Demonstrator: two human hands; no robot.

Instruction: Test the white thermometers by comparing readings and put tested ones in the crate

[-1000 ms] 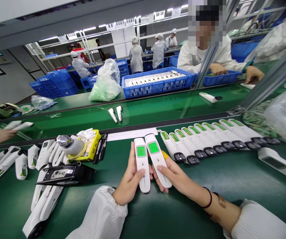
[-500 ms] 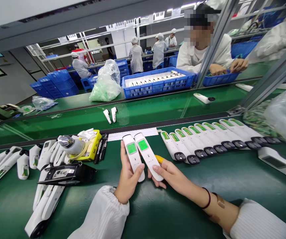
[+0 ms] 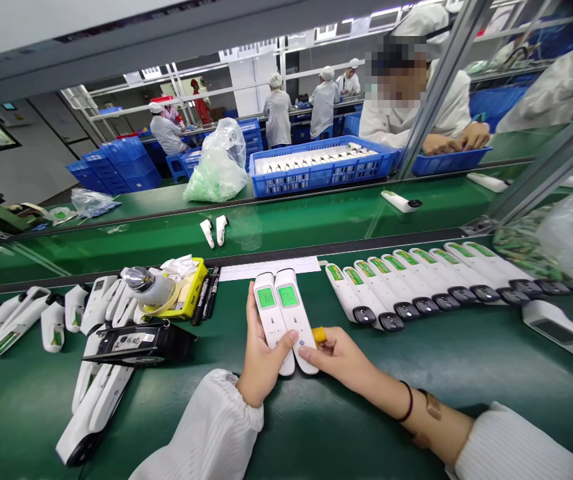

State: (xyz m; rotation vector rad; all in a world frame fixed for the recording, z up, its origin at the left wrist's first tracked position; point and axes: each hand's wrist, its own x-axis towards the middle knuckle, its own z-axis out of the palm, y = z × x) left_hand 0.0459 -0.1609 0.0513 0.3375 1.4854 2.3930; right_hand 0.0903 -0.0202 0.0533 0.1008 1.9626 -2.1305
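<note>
Two white infrared thermometers with lit green screens are held side by side above the middle of the bench. My left hand (image 3: 261,367) is closed around the left thermometer (image 3: 270,321), its thumb reaching over the lower part near the second one. On the right thermometer (image 3: 295,323), my right hand (image 3: 344,357) grips the lower end, thumb on top and most fingers hidden; a yellow finger cover (image 3: 320,335) shows on it. The two thermometers touch or nearly touch along their sides. Digits show on the screens, too small to read surely.
Right: a row of thermometers (image 3: 391,287) with exposed green boards. Left: more thermometers (image 3: 21,323), a black device (image 3: 141,343), a metal-topped bottle (image 3: 154,290), a yellow tray (image 3: 197,283) and markers (image 3: 211,297). Behind: a green conveyor (image 3: 291,230), a blue crate (image 3: 316,177) and a co-worker (image 3: 411,113).
The right thermometer has turned more upright and come against the left one. My right hand has shifted slightly left and down with it. The co-worker's hands have moved closer together.
</note>
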